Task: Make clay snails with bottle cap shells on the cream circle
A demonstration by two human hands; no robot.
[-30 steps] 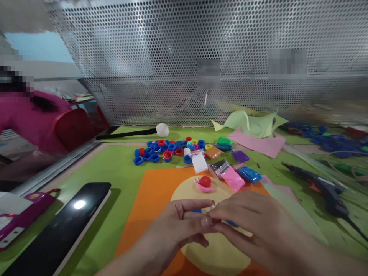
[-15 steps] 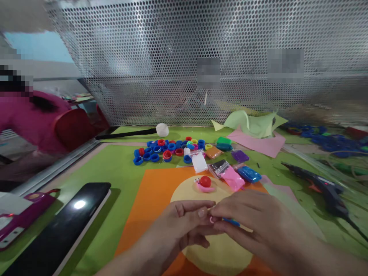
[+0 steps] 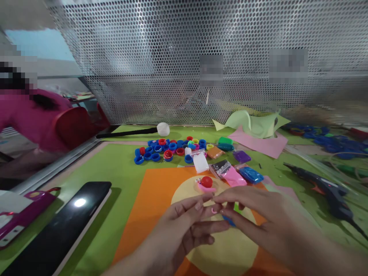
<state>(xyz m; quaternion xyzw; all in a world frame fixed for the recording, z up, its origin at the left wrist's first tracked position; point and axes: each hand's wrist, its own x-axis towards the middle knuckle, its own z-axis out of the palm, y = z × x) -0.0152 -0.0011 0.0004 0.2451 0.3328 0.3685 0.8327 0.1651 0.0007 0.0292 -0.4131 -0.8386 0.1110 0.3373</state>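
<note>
Above the yellow paper circle [image 3: 218,253], my left hand [image 3: 184,226] and my right hand [image 3: 258,214] meet at the fingertips. A tiny curled pink piece [image 3: 213,211], which looks like soft clay, is between them. My left thumb and fingers are closed near it, and my right thumb and index finger pinch at its other side. Under my right hand a blue piece [image 3: 229,220] and a bright green piece [image 3: 237,207] show in part; the rest is hidden. Just beyond my fingers stands a small snail figure [image 3: 206,184] with a pink body, red bottle-cap shell and eyes.
Behind the snail lie clay packets [image 3: 234,175] and a heap of bottle caps [image 3: 172,147]. A black phone [image 3: 63,226] is at left; a hot glue gun [image 3: 324,189] is at right. Paper scraps [image 3: 255,134] sit before a perforated metal panel [image 3: 172,69]. A person in pink [image 3: 31,119] is far left.
My right fingers have lifted and spread slightly, uncovering the bright green piece. My left lower fingers have stretched further right. The pink piece stays between the fingertips.
</note>
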